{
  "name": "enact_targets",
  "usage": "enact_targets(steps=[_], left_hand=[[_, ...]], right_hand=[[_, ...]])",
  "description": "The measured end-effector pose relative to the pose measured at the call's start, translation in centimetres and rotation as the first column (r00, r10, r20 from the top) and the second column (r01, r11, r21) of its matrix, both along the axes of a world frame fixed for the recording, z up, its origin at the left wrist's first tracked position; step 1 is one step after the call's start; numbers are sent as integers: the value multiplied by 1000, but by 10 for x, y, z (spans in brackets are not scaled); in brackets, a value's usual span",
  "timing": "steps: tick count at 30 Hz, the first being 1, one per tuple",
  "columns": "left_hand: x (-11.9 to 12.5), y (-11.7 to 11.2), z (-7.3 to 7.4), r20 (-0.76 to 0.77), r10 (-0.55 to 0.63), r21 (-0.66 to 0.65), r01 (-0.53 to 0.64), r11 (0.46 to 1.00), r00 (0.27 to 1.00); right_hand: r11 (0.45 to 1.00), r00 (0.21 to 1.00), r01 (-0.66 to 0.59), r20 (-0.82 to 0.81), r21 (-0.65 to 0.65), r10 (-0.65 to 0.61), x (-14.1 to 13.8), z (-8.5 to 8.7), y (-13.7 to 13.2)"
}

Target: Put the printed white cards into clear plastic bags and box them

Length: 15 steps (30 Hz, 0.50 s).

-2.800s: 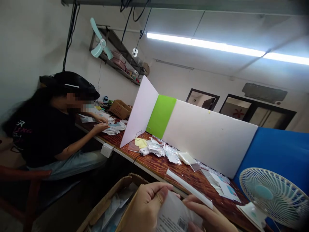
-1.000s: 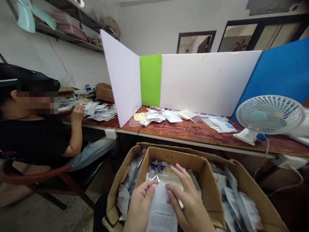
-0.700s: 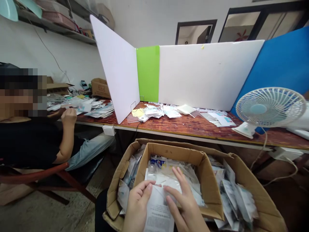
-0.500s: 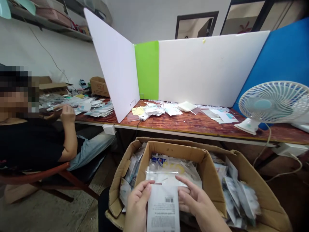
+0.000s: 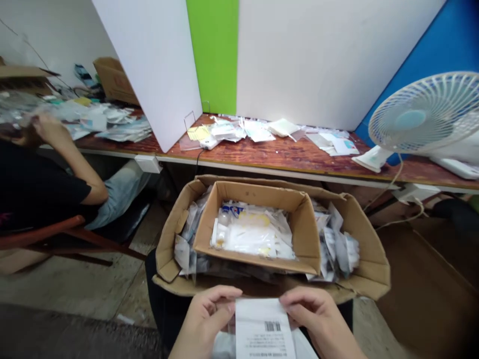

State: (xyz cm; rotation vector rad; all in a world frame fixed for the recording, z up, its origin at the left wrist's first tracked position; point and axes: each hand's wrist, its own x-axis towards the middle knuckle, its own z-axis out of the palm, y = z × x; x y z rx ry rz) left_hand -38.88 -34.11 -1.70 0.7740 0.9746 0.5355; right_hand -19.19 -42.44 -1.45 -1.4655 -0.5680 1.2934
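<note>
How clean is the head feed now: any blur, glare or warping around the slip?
Head view: the white barcoded paper slip held by the left hand and right hand is sharp, barcode visible, small print unreadable; the co-worker's raised hand is motion-smeared; clear plastic packets in the inner cardboard box look washed out; the white desk fan stretches oval at the right edge.

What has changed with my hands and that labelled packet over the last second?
Both hands drew the labelled packet back out of the inner box toward your body. The right hand, earlier flat on the box's contents, now pinches the packet's top corner, like the left hand. Inner box, fan and table stayed put.
</note>
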Motion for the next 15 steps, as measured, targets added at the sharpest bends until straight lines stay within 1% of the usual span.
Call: enact_targets(steps=[2,4,6,8,11,15], left_hand=[[-5,-10,-6,-53,-55,54,58,997,997],[-8,-15,-10,-101,-88,114,99,989,991],[-9,-17,-12,-105,-96,165,113,980,990],[-9,-17,-14,-77,-103,201,117,973,992],[-10,-16,-13,-72,-120,257,135,957,990],[-12,-17,-7,-143,-140,339,181,923,980]], right_hand=[[1000,998,-24,50,-15,25,-1,-4,-15],[999,991,-39,131,-5,40,-2,-3,-24],[998,972,-41,232,46,29,-4,2,-27],[992,953,-56,303,117,18,-5,6,-27],[976,932,-103,360,193,27,-3,9,-29],[963,907,-165,415,213,64,2,4,-35]])
